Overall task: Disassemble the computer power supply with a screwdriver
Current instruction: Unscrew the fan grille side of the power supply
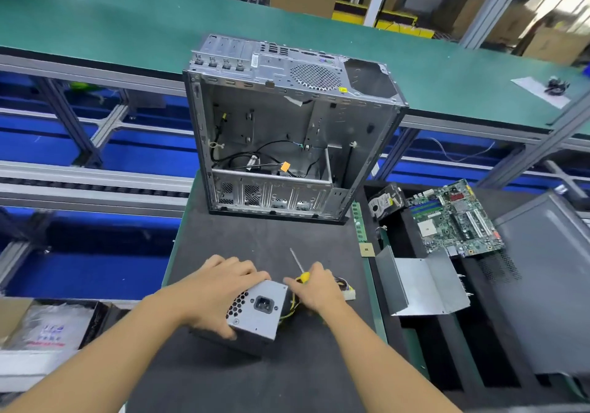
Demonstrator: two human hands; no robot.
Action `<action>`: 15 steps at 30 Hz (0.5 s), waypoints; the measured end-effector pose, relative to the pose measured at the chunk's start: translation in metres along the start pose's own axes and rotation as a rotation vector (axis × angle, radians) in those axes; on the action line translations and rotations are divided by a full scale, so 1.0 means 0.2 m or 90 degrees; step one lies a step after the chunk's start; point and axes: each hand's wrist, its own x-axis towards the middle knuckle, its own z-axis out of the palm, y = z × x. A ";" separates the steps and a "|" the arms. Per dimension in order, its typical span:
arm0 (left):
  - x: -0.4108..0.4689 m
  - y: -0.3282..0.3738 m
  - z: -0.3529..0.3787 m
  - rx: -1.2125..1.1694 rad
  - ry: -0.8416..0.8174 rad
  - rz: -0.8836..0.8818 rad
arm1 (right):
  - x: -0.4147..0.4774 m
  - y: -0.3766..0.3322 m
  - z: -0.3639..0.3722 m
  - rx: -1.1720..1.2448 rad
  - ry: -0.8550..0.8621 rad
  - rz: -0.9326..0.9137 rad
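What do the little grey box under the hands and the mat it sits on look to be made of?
The power supply looks like sheet metal with a dull grey finish: thin folded edges and punched vent holes. The mat looks like dark matte rubber or foam, with no shine; which one is hard to tell.

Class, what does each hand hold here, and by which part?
Left hand grips the power supply across its top; right hand holds the screwdriver by its yellow handle.

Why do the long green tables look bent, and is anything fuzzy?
Head view: the wide-angle lens bows the green conveyor and rails near the edges; the far shelves look soft, the bottom-left bag smeared; the power supply and both hands stay fairly sharp.
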 end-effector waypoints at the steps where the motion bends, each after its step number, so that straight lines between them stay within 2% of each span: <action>1: 0.00 0.01 0.00 0.000 0.007 -0.004 | 0.01 -0.02 0.03 -0.036 0.000 0.013; 6: -0.01 0.05 0.00 0.021 0.032 -0.009 | 0.01 0.01 0.11 -0.091 0.025 0.036; 9: 0.00 0.07 0.02 0.025 0.050 -0.026 | 0.00 0.02 0.11 0.098 0.074 0.035; 11: 0.01 0.08 0.03 0.021 0.072 -0.047 | -0.01 0.01 0.09 0.164 0.141 -0.029; 15: 0.08 0.07 0.03 0.026 0.087 -0.073 | -0.04 0.02 0.05 0.060 0.195 -0.157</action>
